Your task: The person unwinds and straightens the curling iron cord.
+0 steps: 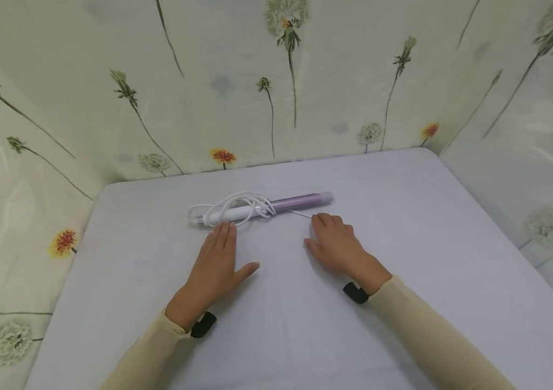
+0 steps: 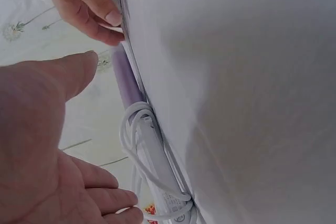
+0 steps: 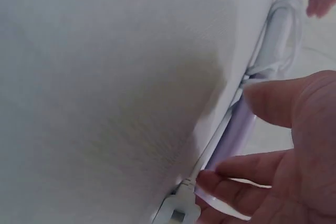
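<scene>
A curling iron (image 1: 300,202) with a purple barrel and a white handle lies crosswise on the white table. Its white cord (image 1: 244,196) is looped around the handle, and one end runs to the right. My left hand (image 1: 210,271) is flat, thumb spread, fingertips right at the handle (image 2: 155,153). The right hand (image 1: 337,246) lies at the end of the cord, with fingers slightly bent and thumb held apart. In the right wrist view its fingertips touch the cord beside a white plug (image 3: 179,207); the head view hides this plug under the hand.
The table (image 1: 276,325) is covered in plain white. Behind it and along both sides hangs a pale curtain (image 1: 237,97) printed with dandelions. A dark wrist strap (image 1: 204,325) shows at the left wrist and another (image 1: 356,293) at the right.
</scene>
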The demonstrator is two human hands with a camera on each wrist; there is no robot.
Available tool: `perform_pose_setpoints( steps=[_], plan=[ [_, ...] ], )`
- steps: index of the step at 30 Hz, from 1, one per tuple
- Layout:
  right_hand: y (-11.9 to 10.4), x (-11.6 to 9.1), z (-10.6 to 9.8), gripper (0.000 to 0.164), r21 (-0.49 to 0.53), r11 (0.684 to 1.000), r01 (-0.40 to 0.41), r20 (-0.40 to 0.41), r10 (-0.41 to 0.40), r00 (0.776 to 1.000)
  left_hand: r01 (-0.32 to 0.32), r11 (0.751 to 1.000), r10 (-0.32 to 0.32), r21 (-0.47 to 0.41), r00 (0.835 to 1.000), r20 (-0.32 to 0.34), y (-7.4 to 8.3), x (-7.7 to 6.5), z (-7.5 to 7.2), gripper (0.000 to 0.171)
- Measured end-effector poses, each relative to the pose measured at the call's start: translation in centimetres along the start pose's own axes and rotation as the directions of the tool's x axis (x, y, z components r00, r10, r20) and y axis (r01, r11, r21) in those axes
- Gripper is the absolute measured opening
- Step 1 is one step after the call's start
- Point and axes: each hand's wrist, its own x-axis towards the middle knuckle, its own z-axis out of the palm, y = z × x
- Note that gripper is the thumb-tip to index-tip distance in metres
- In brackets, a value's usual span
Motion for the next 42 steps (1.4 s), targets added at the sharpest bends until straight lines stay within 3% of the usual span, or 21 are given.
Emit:
perform_pose_setpoints(
  steps=[7, 12, 19, 25, 27, 30, 34, 38, 40, 42],
  plan=[
    [1.3, 1.9, -0.6, 0.038, -0.005, 0.998, -0.062, -0.035, 0.062, 0.997, -0.044, 0.998, 0.042, 0.051, 0.998, 0.047, 0.1, 5.1, 0.4, 0.094],
    [1.4, 2.7, -1.0, 0.030, 0.009, 0.997, -0.075, 0.018, 0.075, 0.997, -0.006, 0.995, -0.003, 0.095, 0.995, 0.095, 0.2, 6.7, 0.7, 0.093],
    [2.2, 4.2, -1.6, 0.017, 0.072, 0.994, -0.082, 0.031, 0.080, 0.996, 0.018, 0.973, -0.010, 0.231, 0.999, -0.035, 1.1, 9.1, 1.1, 0.072],
    [2.6, 4.5, -0.9, 0.023, 0.060, 0.996, -0.070, 0.084, 0.065, 0.994, 0.095, 0.931, -0.079, 0.353, 0.995, -0.058, 1.0, 11.0, 1.5, 0.051],
    [2.6, 4.5, -0.6, 0.027, 0.041, 0.996, -0.074, 0.076, 0.070, 0.995, 0.105, 0.929, -0.089, 0.355, 0.994, -0.062, 0.5, 11.1, 1.6, 0.046],
    [2.3, 4.0, -0.1, 0.027, 0.094, 0.990, -0.108, 0.039, 0.105, 0.994, 0.092, 0.944, -0.074, 0.316, 0.995, -0.068, -0.1, 9.9, 1.4, 0.046],
    [2.5, 3.4, -0.1, 0.021, 0.288, 0.947, -0.143, -0.038, 0.161, 0.986, 0.040, 0.977, -0.022, 0.211, 0.996, -0.089, -0.5, 8.2, 0.1, 0.046],
    [3.3, 3.0, -0.9, 0.028, 0.378, 0.924, -0.065, -0.154, 0.132, 0.979, -0.032, 0.999, 0.035, 0.034, 0.995, -0.091, 0.1, 6.9, -2.3, 0.045],
    [3.7, 2.8, -1.1, 0.031, 0.413, 0.910, -0.013, -0.171, 0.092, 0.981, -0.077, 0.992, 0.071, -0.101, 0.996, -0.060, 0.6, 6.1, -3.3, 0.042],
    [4.2, 2.9, -1.4, 0.032, 0.494, 0.868, 0.053, -0.166, 0.035, 0.985, -0.125, 0.964, 0.124, -0.236, 0.992, -0.019, 1.2, 4.9, -3.9, 0.039]
  ],
)
